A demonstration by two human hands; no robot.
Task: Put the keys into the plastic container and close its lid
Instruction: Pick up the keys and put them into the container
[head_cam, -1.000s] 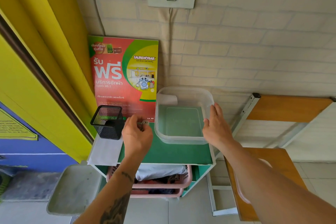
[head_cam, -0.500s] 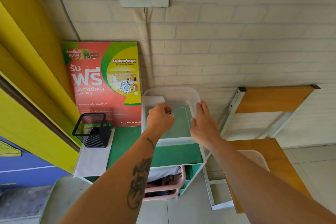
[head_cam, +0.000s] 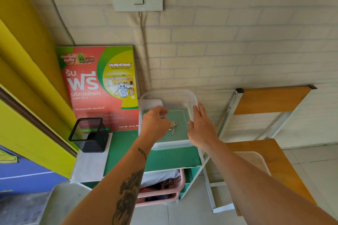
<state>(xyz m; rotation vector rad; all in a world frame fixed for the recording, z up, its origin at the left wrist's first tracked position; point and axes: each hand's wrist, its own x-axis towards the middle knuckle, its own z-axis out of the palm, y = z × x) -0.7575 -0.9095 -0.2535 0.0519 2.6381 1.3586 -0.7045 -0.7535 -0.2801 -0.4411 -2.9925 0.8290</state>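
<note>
Keys (head_cam: 173, 127) now lie on the floor of the clear plastic container (head_cam: 190, 97) at frame centre; half a second earlier they were pinched in the left hand (head_cam: 155, 124), which now hovers over the container's left half with fingers loosely curled and empty. The right hand (head_cam: 200, 128) rests open and flat against the container's right wall, steadying it. The first part of the task appears complete; the lid remains to be fitted, possibly the pale lid-like piece (head_cam: 256, 162) on the wooden chair at lower right. The container stands on a green shelf top (head_cam: 128, 151), beside a black mesh pen holder (head_cam: 88, 134) and a laundry poster (head_cam: 102, 87), against a pale brick wall (head_cam: 237, 42).
</note>
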